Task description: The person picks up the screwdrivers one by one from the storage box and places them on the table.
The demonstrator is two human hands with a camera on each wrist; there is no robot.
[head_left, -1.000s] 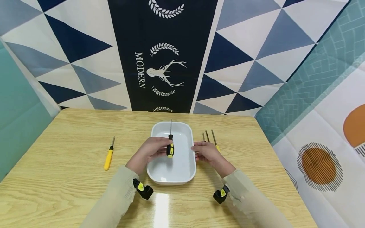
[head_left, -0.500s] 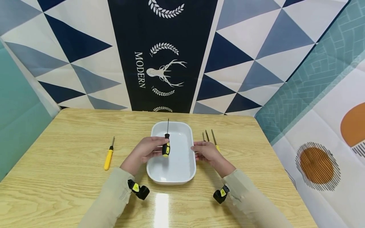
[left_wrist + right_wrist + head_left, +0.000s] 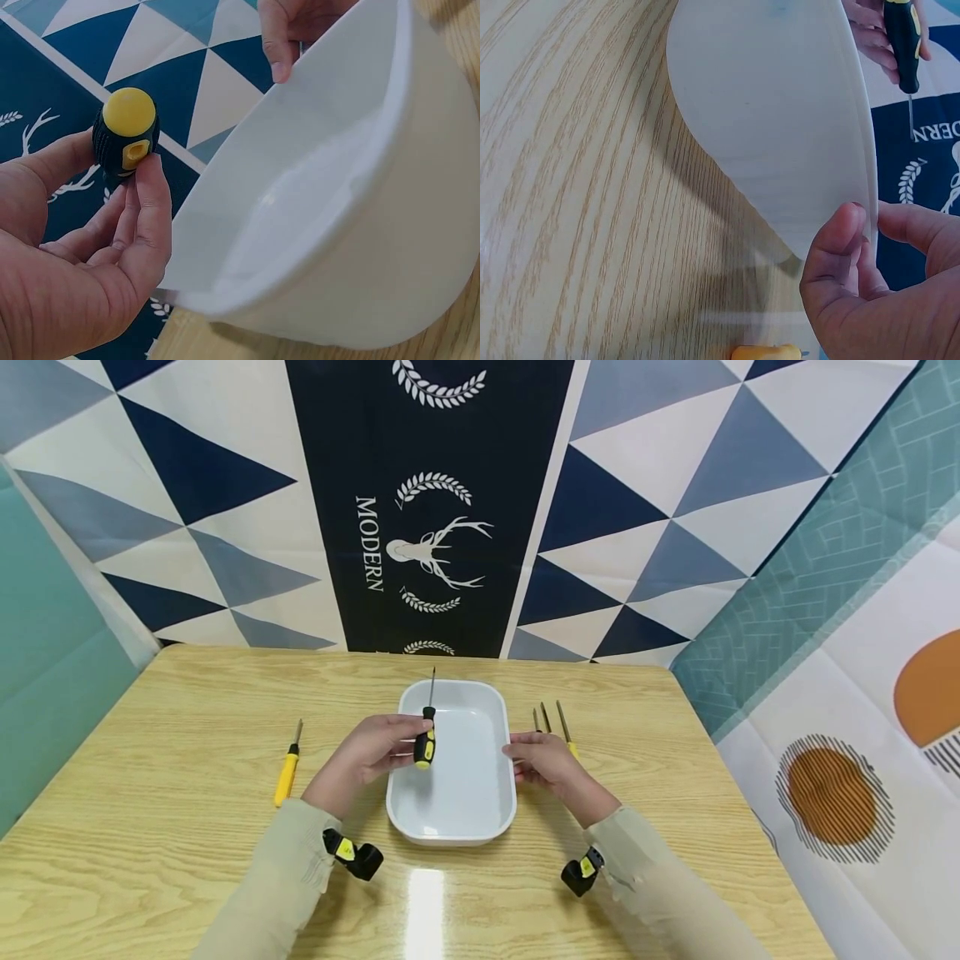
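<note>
My left hand (image 3: pixel 363 756) pinches a black-and-yellow screwdriver (image 3: pixel 425 739) by its handle, above the left side of a white rectangular tray (image 3: pixel 468 785). The shaft points away, toward the back wall. In the left wrist view, the yellow butt end of the screwdriver handle (image 3: pixel 129 112) faces the camera between thumb and fingers. On the tray's right side, my right hand (image 3: pixel 551 764) grips the rim; thumb and fingers pinch the tray wall (image 3: pixel 772 112) in the right wrist view. No object lies on the visible tray floor.
A yellow-handled screwdriver (image 3: pixel 287 772) lies on the wooden table (image 3: pixel 187 760) left of the tray. Right of it, several screwdriver shafts (image 3: pixel 565 722) show behind my right hand, their handles mostly hidden. A patterned wall cloth (image 3: pixel 427 527) hangs behind the table.
My left hand has moved left with the screwdriver, from over the tray's middle toward its left rim. My right hand and the tray have stayed put.
</note>
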